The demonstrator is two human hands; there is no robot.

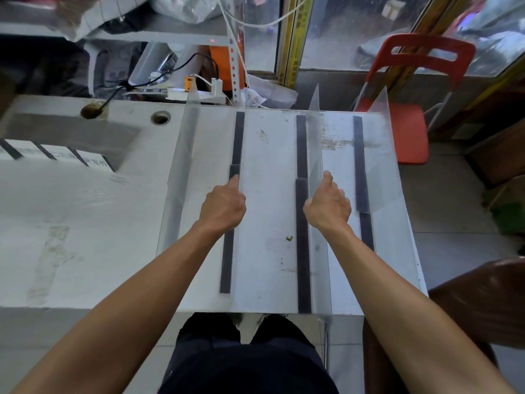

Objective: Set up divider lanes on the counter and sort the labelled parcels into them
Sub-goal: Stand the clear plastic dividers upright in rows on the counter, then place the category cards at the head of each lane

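Note:
The white counter [270, 172] carries black strips [301, 143] running front to back. Clear plastic dividers stand upright along them. One stands at the far left [181, 172] and one at the far right [380, 155]. My left hand [224, 203] grips the top edge of the second divider [235, 268], which stands on the second strip. My right hand [328, 203] grips the top edge of the third divider [315, 143], thumb stretched along it. White parcels with black bands and print [54, 155] lie in a recess at the far left.
Two round holes [160, 117] pierce the counter's back left, one with a black cable through it. A power strip and chargers [199, 92] sit behind the counter. A red chair [409, 115] stands at the back right, and a brown rounded object [483, 300] is close on my right.

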